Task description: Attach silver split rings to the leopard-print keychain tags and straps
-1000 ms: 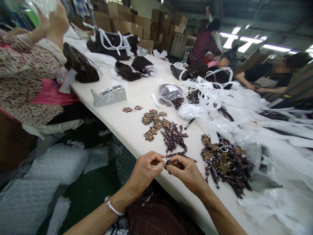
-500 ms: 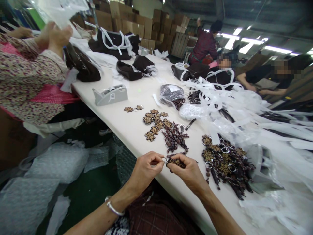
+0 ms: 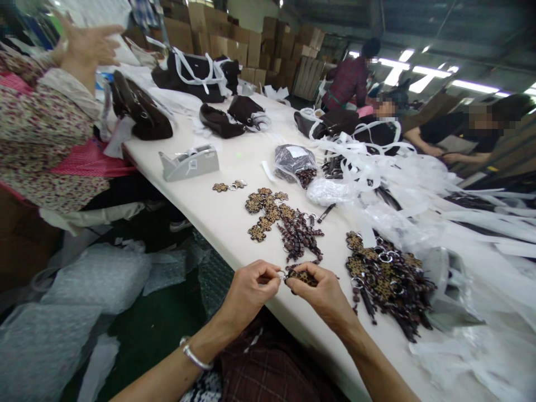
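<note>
At the table's near edge, my left hand point(image 3: 256, 283) pinches a small silver key ring point(image 3: 282, 274) between thumb and fingertips. My right hand point(image 3: 320, 285) grips a leopard-print flower charm point(image 3: 304, 277) right beside the ring; its fingers cover part of the charm. Just beyond my hands lie loose flower charms point(image 3: 268, 211) in leopard print and a heap of dark beaded tassels point(image 3: 298, 237). To the right of my right hand is a bigger pile of charms point(image 3: 385, 273) with rings and tassels attached.
A grey tape dispenser point(image 3: 190, 163) stands near the left edge; another dispenser point(image 3: 448, 285) sits at right, partly under clear plastic. White straps point(image 3: 402, 167) tangle at right. Dark handbags point(image 3: 188, 72) line the far side. A co-worker's hand point(image 3: 86, 44) is at upper left.
My hands hold nearly the same position on the ring and charm. At upper left the co-worker's hands have parted, with one now spread. The person at the back has lowered a raised arm.
</note>
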Motion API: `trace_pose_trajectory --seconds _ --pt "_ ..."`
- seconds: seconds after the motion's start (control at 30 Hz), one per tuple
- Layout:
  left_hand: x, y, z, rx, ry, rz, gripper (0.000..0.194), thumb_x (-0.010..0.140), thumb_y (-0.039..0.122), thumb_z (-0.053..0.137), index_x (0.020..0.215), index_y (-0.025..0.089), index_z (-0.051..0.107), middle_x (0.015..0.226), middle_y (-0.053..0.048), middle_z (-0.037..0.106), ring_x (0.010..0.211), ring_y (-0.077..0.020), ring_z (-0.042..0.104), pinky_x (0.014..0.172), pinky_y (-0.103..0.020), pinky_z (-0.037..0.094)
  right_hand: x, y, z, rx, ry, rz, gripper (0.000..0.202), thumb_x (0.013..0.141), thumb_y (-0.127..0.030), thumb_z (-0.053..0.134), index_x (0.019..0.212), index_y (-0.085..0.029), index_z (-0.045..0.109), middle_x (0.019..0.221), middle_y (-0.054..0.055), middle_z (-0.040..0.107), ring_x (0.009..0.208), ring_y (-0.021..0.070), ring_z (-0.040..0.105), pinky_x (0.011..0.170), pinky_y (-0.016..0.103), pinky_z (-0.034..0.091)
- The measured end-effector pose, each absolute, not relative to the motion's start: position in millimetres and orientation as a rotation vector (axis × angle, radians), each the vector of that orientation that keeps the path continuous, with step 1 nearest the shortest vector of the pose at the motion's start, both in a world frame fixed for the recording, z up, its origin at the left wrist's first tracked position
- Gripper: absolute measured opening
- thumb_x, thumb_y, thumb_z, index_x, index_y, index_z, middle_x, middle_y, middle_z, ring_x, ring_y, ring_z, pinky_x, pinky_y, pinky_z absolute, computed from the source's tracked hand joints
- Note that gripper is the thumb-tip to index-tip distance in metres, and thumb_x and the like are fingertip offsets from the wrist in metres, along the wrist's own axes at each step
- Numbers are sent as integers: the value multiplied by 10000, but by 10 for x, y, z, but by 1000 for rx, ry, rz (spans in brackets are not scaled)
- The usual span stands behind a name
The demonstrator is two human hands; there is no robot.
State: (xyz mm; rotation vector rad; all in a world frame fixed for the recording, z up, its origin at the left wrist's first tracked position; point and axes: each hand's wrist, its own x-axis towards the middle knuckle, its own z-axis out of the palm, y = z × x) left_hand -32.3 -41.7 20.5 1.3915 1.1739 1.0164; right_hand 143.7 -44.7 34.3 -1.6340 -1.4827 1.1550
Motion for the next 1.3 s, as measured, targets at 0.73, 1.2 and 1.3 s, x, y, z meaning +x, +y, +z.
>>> trace_pose_trajectory --seconds 0.73,1.2,1.3 --pt "-306 -421 142 1318 1121 972 113 793 181 629 709 176 705 970 -71 747 899 -212 692 801 -254 491 1572 -388 223 -1685 -1463 1104 195 728 -368 709 749 -178 669 632 -9 636 603 154 548 565 255 404" --pt "-429 -279 -45 1213 1136 948 103 761 245 670 728 150 694 976 -90 751 969 -235 686 892 -303 481 1924 -114 -21 -1673 -2209 467 145 881 -259 613 937 -241 746 974 33 732 933 217 627 870 342 442" --pt "-432 -272 -70 1212 1149 946 111 758 257 677 732 150 694 969 -91 753 974 -240 686 889 -306 485 1753 -76 -89 -1624 -2439 282 126 883 -236 636 956 -234 739 958 51 723 940 228 599 870 356 424"
